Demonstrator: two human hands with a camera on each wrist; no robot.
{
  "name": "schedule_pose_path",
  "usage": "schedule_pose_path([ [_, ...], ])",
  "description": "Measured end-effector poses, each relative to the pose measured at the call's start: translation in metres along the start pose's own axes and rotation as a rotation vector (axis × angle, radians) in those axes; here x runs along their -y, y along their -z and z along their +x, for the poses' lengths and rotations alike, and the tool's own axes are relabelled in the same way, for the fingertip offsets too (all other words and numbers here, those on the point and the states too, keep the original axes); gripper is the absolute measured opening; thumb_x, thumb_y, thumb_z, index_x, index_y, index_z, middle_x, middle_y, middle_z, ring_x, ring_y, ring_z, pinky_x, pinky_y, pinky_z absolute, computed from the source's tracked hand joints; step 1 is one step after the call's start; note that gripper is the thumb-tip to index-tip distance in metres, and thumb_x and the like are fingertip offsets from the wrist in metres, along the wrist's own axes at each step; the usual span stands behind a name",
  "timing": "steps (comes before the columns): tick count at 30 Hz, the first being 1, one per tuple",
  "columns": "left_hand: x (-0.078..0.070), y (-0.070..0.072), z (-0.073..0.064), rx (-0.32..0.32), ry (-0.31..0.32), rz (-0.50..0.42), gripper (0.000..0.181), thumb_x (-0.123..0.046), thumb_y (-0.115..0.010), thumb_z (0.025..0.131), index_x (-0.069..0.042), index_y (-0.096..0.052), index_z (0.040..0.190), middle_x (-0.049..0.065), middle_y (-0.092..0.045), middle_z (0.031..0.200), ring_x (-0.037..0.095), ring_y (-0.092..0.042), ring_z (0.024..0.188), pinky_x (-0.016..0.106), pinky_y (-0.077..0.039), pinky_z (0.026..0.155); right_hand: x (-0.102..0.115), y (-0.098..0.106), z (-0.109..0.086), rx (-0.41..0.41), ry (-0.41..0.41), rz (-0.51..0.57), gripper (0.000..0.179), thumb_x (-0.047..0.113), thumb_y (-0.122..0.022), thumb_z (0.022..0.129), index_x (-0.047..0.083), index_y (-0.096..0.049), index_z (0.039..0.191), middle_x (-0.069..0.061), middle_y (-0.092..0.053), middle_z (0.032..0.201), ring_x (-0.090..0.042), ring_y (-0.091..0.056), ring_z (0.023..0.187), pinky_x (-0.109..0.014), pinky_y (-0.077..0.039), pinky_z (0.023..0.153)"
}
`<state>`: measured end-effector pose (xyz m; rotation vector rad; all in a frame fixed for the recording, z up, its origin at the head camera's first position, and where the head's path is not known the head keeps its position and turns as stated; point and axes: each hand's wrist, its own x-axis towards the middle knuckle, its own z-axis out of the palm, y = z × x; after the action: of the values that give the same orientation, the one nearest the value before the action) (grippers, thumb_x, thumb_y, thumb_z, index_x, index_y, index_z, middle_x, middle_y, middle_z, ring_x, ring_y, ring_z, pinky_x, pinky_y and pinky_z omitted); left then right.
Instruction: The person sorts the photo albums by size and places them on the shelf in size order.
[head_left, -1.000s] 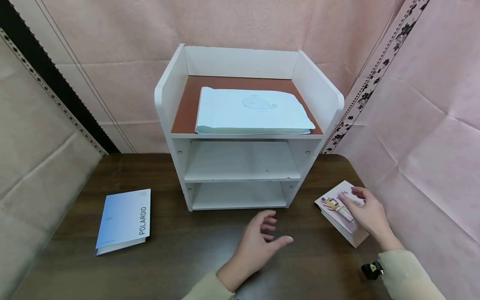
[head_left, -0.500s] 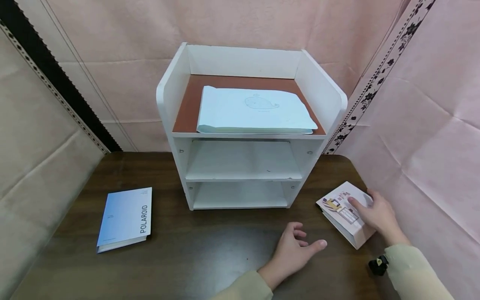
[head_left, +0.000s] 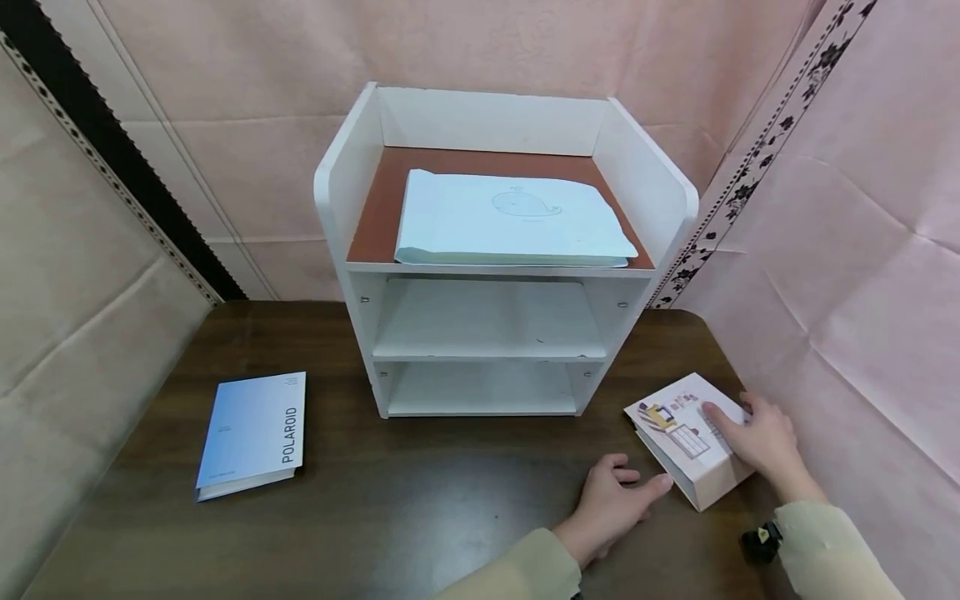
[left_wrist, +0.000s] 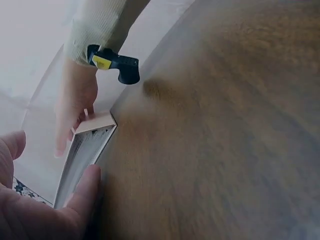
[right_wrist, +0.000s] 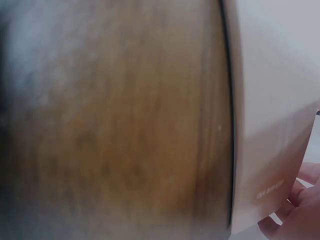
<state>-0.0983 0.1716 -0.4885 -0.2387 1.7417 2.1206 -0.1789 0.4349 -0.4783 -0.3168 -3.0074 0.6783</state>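
Note:
A thick white book (head_left: 688, 429) with a cartoon cover lies at an angle on the right of the table. My right hand (head_left: 767, 440) grips its right side, thumb on the cover and fingers at the edge. Seen from the right wrist, the fingers (right_wrist: 298, 212) reach the corner of the book's beige spine (right_wrist: 267, 165). My left hand (head_left: 609, 507) is just left of the book's near corner, fingers relaxed and thumb pointing toward it. In the left wrist view the book's page side (left_wrist: 82, 152) faces this hand; whether the thumb touches it I cannot tell.
A white shelf unit (head_left: 487, 360) stands at the back centre, with a pale blue whale-print item (head_left: 517, 218) on its top. A blue book marked POLAROID (head_left: 251, 433) lies on the dark wooden table (head_left: 420, 517) at left. Fabric-covered walls (head_left: 862, 275) surround the table.
My left hand has moved right, up to the white book. In the last half second the book has shifted slightly left and toward me, with my right hand on it.

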Motion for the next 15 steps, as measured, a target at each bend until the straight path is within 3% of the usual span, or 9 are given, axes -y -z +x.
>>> schedule_pose_path([
  [4,0.0032,-0.0018,0.0056,0.035,0.016,-0.069,0.061,-0.016,-0.082,0.079,-0.001,-0.05,0.129,0.012,-0.063,0.107,0.029,-0.067,0.079,0.044,-0.058,0.069,-0.0018,-0.0001,0.0001,0.033,-0.007,0.02,0.094,0.065,-0.051,0.089,-0.018,-0.04,0.131,-0.042,-0.043,0.124,-0.053,-0.043,0.109,-0.065,-0.038,0.086],
  [11,0.0075,-0.0052,0.0039,0.243,0.058,-0.234,0.057,-0.005,-0.075,0.084,-0.004,-0.048,0.135,0.015,-0.053,0.132,0.029,-0.062,0.104,0.053,-0.055,0.08,-0.0044,0.0044,-0.0024,0.119,-0.015,0.029,0.093,0.065,-0.05,0.09,-0.021,-0.04,0.126,-0.04,-0.05,0.116,-0.046,-0.052,0.099,-0.058,-0.045,0.081],
  [15,0.0086,-0.0059,0.0047,0.227,0.069,-0.268,0.053,-0.007,-0.075,0.085,-0.004,-0.05,0.131,0.014,-0.056,0.125,0.03,-0.061,0.105,0.053,-0.055,0.078,-0.0016,0.0097,-0.0016,0.162,-0.009,-0.006,0.088,0.065,-0.047,0.091,-0.019,-0.046,0.117,-0.035,-0.056,0.105,-0.04,-0.055,0.09,-0.047,-0.047,0.072],
])
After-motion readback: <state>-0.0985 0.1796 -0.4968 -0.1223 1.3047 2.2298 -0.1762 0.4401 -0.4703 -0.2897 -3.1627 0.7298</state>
